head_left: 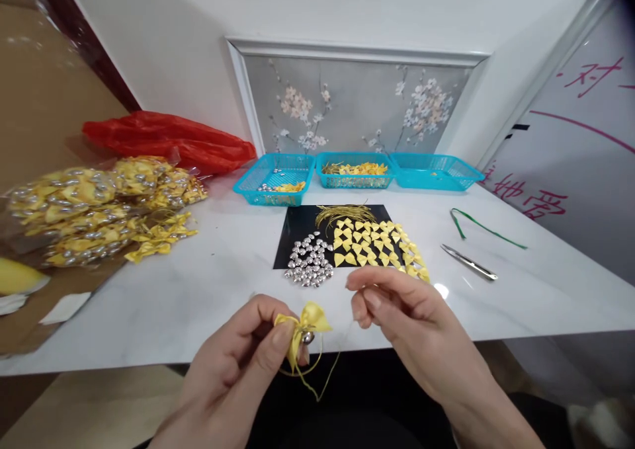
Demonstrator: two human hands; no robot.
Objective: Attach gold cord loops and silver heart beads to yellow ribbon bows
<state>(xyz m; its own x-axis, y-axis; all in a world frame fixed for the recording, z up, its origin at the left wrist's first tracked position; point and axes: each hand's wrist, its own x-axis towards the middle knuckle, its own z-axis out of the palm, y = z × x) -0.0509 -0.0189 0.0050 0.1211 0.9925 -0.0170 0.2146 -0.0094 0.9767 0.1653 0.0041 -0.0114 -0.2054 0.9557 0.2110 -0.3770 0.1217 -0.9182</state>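
Bow (315, 315) in left hand (248, 356), cord (328, 376) running to right hand (401, 303)

The main relation is between the bow and the right hand: the bow lies to the left of it, a little lower and nearer to the person, over the front edge of the bench (233, 264). The left hand is the nearer one, because it is clamped on the bow between thumb and fingers. The bow lies roughly crosswise, but the thumb covers part of it, so its long axis is not certain. The hands are apart. The cord sags below them in a loop and rises to the right fingertips, which appear to be closed on it; there it is very faint.

By count, one bow and one silver bead (308, 337) are at the left hand. Beyond the hands are about twenty loose bows (367, 244), in rows on and beside one black mat (297, 221). The loose beads (310, 264) are some dozens, and the spare cords (342, 215) overlap too much for counting. Three blue baskets (426, 181) stand behind. On the right are one cutting tool (469, 262) and one green ribbon (489, 231).
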